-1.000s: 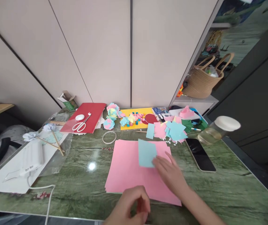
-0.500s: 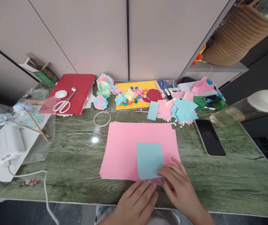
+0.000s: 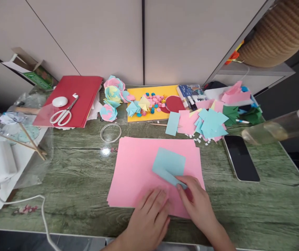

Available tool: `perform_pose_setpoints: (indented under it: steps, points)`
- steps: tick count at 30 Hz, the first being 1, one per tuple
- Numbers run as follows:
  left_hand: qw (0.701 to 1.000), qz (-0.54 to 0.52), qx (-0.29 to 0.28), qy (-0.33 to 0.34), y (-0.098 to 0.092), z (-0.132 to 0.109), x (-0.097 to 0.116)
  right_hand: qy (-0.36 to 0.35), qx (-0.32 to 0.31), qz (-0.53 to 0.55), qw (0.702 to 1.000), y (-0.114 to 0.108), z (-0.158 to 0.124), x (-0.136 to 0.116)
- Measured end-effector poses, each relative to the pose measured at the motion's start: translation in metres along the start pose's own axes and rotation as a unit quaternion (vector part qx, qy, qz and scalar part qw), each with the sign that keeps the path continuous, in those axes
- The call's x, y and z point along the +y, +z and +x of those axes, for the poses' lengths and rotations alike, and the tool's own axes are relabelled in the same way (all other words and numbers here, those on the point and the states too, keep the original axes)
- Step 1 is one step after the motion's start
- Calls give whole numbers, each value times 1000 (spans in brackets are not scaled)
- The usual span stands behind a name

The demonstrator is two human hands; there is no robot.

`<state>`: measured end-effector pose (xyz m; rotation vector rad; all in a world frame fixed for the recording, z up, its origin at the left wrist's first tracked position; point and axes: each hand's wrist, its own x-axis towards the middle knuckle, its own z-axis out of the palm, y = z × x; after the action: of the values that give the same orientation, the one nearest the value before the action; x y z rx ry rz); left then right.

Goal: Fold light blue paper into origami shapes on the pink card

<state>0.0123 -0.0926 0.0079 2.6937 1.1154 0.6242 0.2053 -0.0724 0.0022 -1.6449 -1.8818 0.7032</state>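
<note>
A light-blue sheet of paper lies turned at an angle on a stack of pink paper, its near edge folded over into a strip. My right hand pinches the right end of that strip between thumb and fingers. Flat on the near part of the pink stack rests my left hand, fingers stretched out and holding nothing, just short of the blue paper.
Scissors lie on a red folder at the left. Paper flowers, a yellow sheet with small beads, and cut blue paper pieces line the back. A phone lies right; a white cable hangs over the front edge.
The blue paper has turned, and its near edge is now folded up. My right hand has closed on the fold's right end. My left hand has shifted slightly left.
</note>
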Motion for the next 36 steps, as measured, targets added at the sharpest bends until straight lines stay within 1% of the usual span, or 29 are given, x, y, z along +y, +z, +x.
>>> perform_pose_setpoints:
  steps: [2,3,4,5,6,8,9,10,11,12,13,14,15,16,17,18,20,21,22,24,26,27,28,29,31,33,34,35,36]
  points:
    - [998,-36,57,-7,-3,-2,-3,-14,-46,28,998,-6,3,-2]
    - [995,-50,78,-21,-4,-2,-4,-22,-78,43,996,-9,4,-3]
    - [993,-65,86,-46,-5,-3,-7,-29,-109,54,992,-13,5,-5]
    - [990,-80,83,-76,-5,-4,-9,-37,-137,60,988,-17,6,-6]
    - [988,-96,67,-104,-5,-4,-10,-44,-157,62,985,-20,8,-8]
    - [981,-133,23,-142,-1,-6,-12,-54,-176,57,981,-23,8,-10]
    - [977,-150,13,-150,2,-7,-12,-56,-174,53,982,-23,8,-11]
    - [973,-168,12,-158,5,-9,-11,-57,-164,46,984,-21,6,-11]
    - [968,-184,20,-168,9,-10,-9,-58,-141,35,988,-19,4,-11]
    - [962,-199,28,-183,13,-10,-7,-60,-103,19,993,-16,0,-11]
    - [952,-224,31,-204,16,-10,-5,-64,-49,-1,997,-12,-4,-11]
    - [940,-251,28,-230,18,-9,-3,-71,22,-25,997,-8,-8,-10]
    - [926,-278,24,-255,19,-7,-1,-84,99,-47,990,-4,-13,-10]
    - [911,-304,18,-278,19,-4,0,-110,157,-64,979,-1,-18,-9]
    - [898,-326,14,-296,19,-2,1,-148,169,-76,972,2,-22,-8]
    - [885,-346,14,-311,18,1,0,-176,146,-89,969,4,-26,-7]
    - [861,-382,15,-334,15,5,-2,-211,59,-110,969,8,-31,-5]
    - [850,-400,15,-343,14,6,-3,-211,15,-116,970,10,-33,-4]
    - [839,-417,14,-350,13,7,-4,-202,-16,-114,973,12,-33,-5]
    - [819,-445,11,-363,11,6,-6,-155,-50,-77,984,15,-34,-8]
    - [794,-471,12,-384,11,4,-5,-65,-56,15,996,19,-34,-15]
    - [779,-486,18,-395,12,3,-3,-6,-52,83,995,21,-34,-21]
    - [764,-501,26,-404,12,2,0,52,-41,163,984,23,-33,-27]
    - [752,-516,36,-408,13,2,3,106,-29,255,961,24,-31,-32]
    - [736,-540,54,-405,16,2,10,177,-21,418,891,26,-26,-41]
    - [731,-559,55,-388,16,5,15,227,-18,515,826,25,-20,-45]
    - [731,-568,48,-374,15,6,17,249,-17,546,800,24,-16,-45]
    - [733,-578,34,-357,12,8,17,267,-14,566,780,22,-13,-44]
    - [739,-583,15,-336,8,10,16,276,-6,579,767,19,-9,-42]
